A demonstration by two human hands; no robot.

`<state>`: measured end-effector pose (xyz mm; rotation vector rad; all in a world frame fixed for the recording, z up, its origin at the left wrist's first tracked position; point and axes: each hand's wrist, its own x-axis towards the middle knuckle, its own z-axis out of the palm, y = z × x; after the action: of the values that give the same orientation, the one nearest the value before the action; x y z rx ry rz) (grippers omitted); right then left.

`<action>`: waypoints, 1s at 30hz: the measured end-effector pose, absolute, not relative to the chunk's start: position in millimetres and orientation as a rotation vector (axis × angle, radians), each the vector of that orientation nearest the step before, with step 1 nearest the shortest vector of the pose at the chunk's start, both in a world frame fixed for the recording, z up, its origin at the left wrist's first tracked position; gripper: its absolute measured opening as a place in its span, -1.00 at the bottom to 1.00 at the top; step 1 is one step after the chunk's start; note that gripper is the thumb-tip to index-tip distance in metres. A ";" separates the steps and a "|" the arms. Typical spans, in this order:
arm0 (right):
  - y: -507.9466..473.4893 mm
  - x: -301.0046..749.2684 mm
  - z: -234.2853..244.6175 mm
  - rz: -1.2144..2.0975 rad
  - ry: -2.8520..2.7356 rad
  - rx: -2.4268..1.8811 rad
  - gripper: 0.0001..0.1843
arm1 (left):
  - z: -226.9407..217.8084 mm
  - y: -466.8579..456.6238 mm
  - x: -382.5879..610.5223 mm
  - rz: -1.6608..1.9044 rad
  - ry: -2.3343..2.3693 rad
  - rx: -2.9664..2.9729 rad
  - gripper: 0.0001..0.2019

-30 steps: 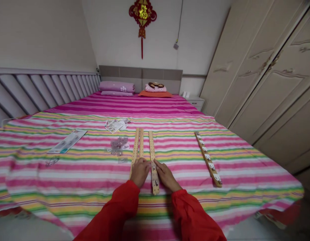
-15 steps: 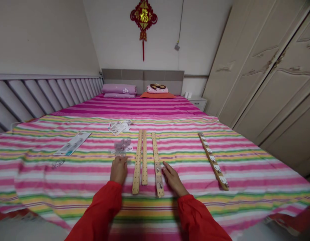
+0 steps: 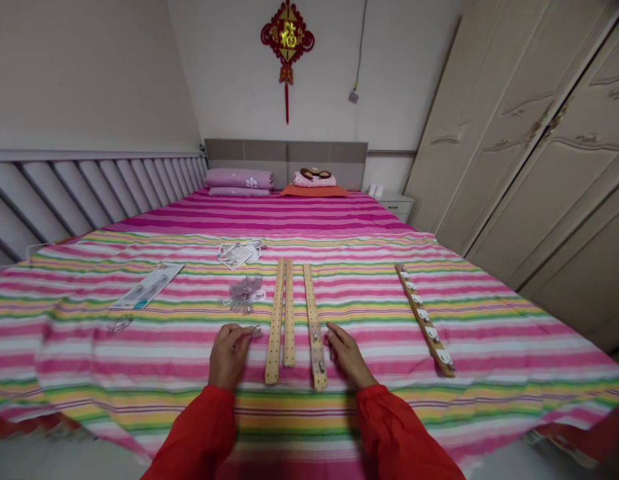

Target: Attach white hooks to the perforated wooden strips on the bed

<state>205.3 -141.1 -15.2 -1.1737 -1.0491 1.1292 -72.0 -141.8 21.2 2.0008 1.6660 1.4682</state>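
Left hand: your left hand (image 3: pixel 228 358) has its fingers pinching a small clear piece (image 3: pixel 257 331) at the tips, above the striped sheet (image 3: pixel 369 420)
Right hand: your right hand (image 3: pixel 348 357) has its fingers loosely curved, slightly apart, right beside the right-hand strip; whether they touch it, you cannot tell
Right-hand strip: this pale, holed strip (image 3: pixel 310 300) bears two clear hooks (image 3: pixel 320 367) along its near part
Strip pair: between your hands lie a longer pale strip (image 3: pixel 274 333) and a shorter pale strip (image 3: pixel 289 327), side by side
Clear pile: a heap of clear pieces (image 3: pixel 246 292) lies beyond your left fingers
Brown strip: well to your right, a brown strip (image 3: pixel 413 308) carries a row of white hooks (image 3: pixel 431 334)
Far left: a flat pack (image 3: pixel 148 287) lies slantwise on the sheet
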 end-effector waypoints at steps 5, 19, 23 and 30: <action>-145.8 201.8 4.0 1.177 -0.905 -1.155 -0.57 | 43.1 -162.3 -53.8 1.637 1.537 2.054 -0.83; -193.9 185.9 84.8 1.080 -1.460 -0.822 -0.77 | 67.8 -187.8 0.4 1.568 1.186 2.099 -0.86; -196.8 192.1 90.2 1.171 -1.574 -0.761 -0.73 | 68.7 -189.0 -2.2 1.491 1.090 2.145 -0.86; -200.5 194.7 91.2 1.251 -1.637 -0.769 -0.79 | 75.4 -190.1 -2.3 1.231 0.930 2.205 -0.83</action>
<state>194.7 -200.5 91.2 -0.7687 -1.6366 1.2510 -2.3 -190.1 75.4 2.2051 0.9299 1.2315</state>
